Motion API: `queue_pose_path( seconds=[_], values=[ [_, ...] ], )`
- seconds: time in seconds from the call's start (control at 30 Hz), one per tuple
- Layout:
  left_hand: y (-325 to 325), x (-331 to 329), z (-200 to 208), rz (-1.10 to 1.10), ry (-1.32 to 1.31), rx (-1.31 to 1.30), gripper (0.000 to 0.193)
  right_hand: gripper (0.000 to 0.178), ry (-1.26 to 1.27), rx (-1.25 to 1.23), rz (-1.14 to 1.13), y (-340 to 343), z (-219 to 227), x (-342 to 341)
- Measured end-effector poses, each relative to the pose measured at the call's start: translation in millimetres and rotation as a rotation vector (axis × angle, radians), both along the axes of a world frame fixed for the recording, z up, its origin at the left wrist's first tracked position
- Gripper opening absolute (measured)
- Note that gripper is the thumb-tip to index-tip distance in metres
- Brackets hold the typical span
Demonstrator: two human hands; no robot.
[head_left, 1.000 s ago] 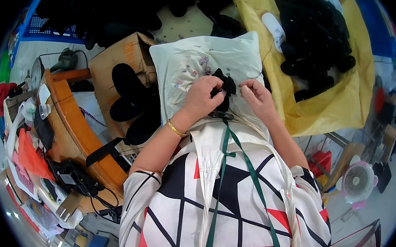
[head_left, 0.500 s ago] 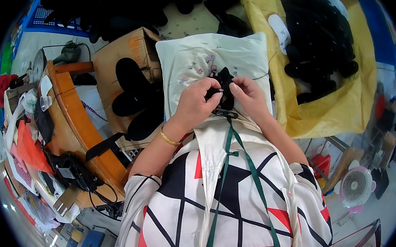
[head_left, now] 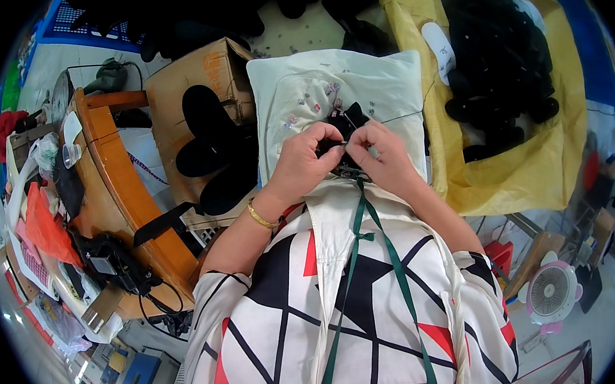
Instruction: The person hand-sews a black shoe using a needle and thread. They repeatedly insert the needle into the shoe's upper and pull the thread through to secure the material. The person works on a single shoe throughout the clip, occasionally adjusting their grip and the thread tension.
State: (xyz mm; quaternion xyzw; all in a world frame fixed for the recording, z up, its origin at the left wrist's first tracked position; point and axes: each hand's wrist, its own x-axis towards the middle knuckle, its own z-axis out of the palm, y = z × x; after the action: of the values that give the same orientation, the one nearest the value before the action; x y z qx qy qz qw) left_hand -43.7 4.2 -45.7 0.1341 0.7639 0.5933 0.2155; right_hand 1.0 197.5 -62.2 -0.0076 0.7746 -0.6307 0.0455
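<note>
Blk fabric pc (head_left: 354, 119) lies nearer cushion's (head_left: 399, 78) near edge than far. My L hand (head_left: 307, 156) pinches its L side; R hand (head_left: 387, 159), fingertips pinched, contents unclear. Prob. light, soft, floppy; best gripped by edge, thumb + finger.

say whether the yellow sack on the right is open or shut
The yellow sack is open: its mouth gapes wide, showing black fabric pieces inside.

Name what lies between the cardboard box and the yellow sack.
In the head view, the pale cushion lies between the cardboard box and the yellow sack.
</note>
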Motion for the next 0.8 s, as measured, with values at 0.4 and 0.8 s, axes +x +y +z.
queue_pose_path(
  seconds=[0.4, 0.8],
  values=[
    [-11, -7, -19, 0.170, -0.572, 0.348, 0.009, 0.033, 0.428, 0.513, 0.080, 6, 22, -7],
    [-25, -28, -11, 0.223, 0.320, -0.164, 0.022, 0.011, 0.126, 0.235, -0.054, 2, 5, -1]
  ],
)
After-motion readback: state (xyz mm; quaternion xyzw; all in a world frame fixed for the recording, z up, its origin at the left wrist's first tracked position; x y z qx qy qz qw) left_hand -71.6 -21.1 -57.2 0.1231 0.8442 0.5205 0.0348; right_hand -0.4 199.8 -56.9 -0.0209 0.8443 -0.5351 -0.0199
